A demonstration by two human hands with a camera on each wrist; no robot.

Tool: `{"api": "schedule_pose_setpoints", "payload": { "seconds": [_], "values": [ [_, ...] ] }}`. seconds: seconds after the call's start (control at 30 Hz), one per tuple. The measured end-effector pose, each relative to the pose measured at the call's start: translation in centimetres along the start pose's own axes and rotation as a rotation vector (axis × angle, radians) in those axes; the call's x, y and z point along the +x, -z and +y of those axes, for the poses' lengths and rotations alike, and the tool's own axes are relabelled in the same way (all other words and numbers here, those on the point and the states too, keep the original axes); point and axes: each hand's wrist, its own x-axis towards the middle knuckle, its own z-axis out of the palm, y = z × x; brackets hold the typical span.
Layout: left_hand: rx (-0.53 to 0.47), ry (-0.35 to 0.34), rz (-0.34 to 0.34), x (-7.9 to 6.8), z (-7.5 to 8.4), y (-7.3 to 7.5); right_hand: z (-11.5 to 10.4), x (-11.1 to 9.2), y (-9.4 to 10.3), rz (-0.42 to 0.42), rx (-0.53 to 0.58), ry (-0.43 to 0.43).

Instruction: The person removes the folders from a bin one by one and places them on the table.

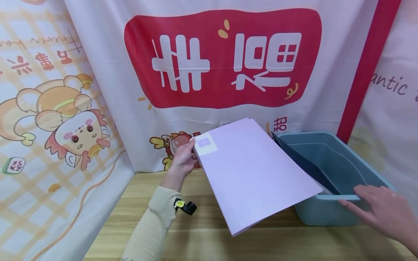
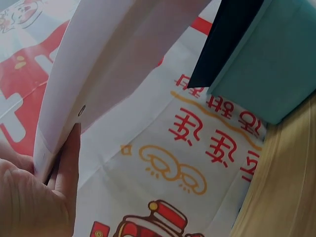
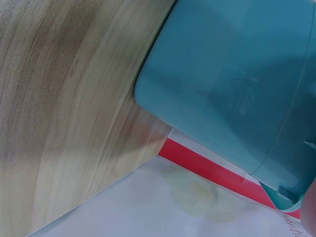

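Pinching the lilac file folder [image 1: 258,177] by its spine, the left hand [image 1: 184,159] tilts it beside the blue bin [image 1: 326,214] in the head view. It looks light, semi-stiff, slick; the spine suits holding. Label [image 1: 205,143] unreadable; curtain [image 1: 388,119] reads "antic". Left wrist: fingers straddle the spine. Right wrist: mostly bin; whether the right hand [image 1: 386,210] grips, I cannot tell.
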Motion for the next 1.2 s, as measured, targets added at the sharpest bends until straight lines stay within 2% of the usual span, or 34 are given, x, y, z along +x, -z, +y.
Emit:
{"api": "schedule_pose_setpoints", "payload": {
  "seconds": [0.27, 0.47, 0.7, 1.03, 1.2],
  "values": [
    [0.045, 0.026, -0.044, 0.1, 0.3, 1.8, -0.1, 0.1, -0.1, 0.002, -0.006, -0.002],
    [0.077, 0.042, -0.052, 0.4, 0.4, 2.4, -0.1, 0.2, 0.0, -0.002, -0.016, -0.007],
    [0.117, 0.049, -0.057, 1.0, -0.2, 2.5, -0.1, 0.2, -0.1, -0.022, -0.015, -0.016],
    [0.199, 0.044, -0.054, 2.7, -2.3, 1.9, 0.1, 0.1, 0.0, -0.005, -0.015, 0.002],
    [0.201, 0.063, -0.05, 3.5, -3.3, 1.6, 0.2, 0.1, 0.0, -0.012, -0.016, 0.0]
  ]
}}
